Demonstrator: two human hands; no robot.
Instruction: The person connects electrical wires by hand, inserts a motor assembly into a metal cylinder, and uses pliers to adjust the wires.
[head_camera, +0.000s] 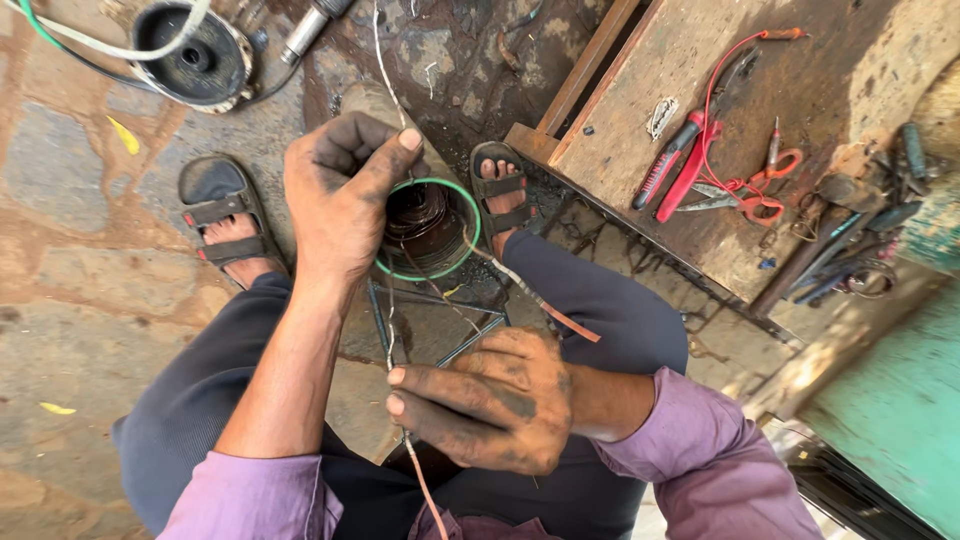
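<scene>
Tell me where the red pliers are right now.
The red pliers lie on the wooden board at upper right, beside the scissors, away from both hands.

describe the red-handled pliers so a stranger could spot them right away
Look at the wooden board on the right. The pliers lie near its middle, beside scissors with orange-red handles. They alone have thick red grips with white ribbing, under a looping red wire.

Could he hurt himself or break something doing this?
Maybe. The thin cord pulled tight by the right hand could cut into bare fingers or snap. The left hand grips the motor housing at its rim, which may be sharp. His sandalled feet sit close beside it.
</scene>
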